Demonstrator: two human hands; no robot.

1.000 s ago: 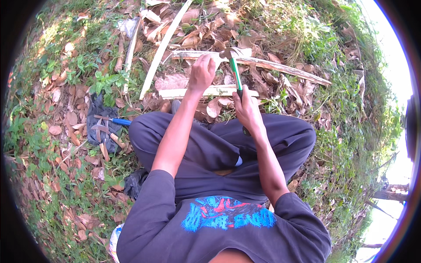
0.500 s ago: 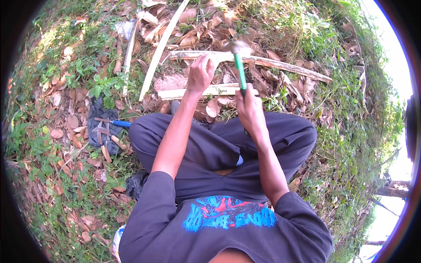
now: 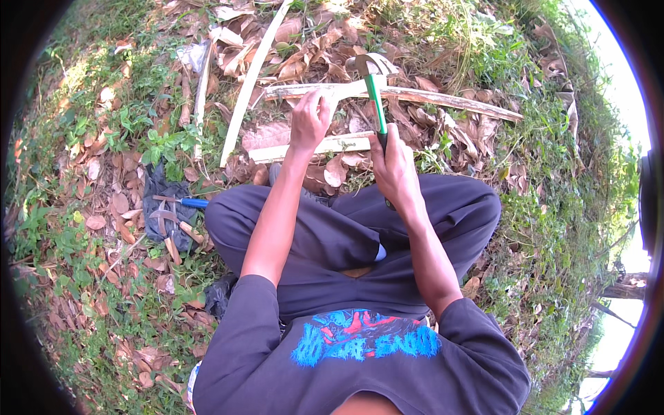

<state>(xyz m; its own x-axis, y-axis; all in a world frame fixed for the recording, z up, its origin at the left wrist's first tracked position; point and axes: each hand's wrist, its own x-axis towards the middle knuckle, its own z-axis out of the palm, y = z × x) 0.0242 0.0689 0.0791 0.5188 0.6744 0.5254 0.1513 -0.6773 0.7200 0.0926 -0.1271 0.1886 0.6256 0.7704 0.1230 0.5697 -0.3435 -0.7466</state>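
Note:
My right hand [image 3: 396, 162] is wrapped round the black grip of a claw hammer [image 3: 374, 93] with a green shaft. The hammer's metal head is over a long, rough strip of wood [image 3: 449, 102] lying crosswise on the ground. My left hand [image 3: 310, 123] is closed, its fingertips at a short pale piece of wood [image 3: 344, 90] lying across that strip. Whether anything small, such as a nail, is between the fingers cannot be made out. A shorter pale wooden slat [image 3: 339, 144] lies nearer to me, between the hands and my crossed legs.
A long pale strip [image 3: 249, 90] and a thinner stick [image 3: 202, 104] lie at the far left. Beside my left knee, a dark plastic bag [image 3: 166, 183] holds a blue-handled tool [image 3: 192, 203] and several wooden-handled ones. Dry leaves and grass cover the ground.
The hammer head, blurred by motion before, now shows sharply and a little farther from me. My left hand stays at the pale wood, shifted only slightly.

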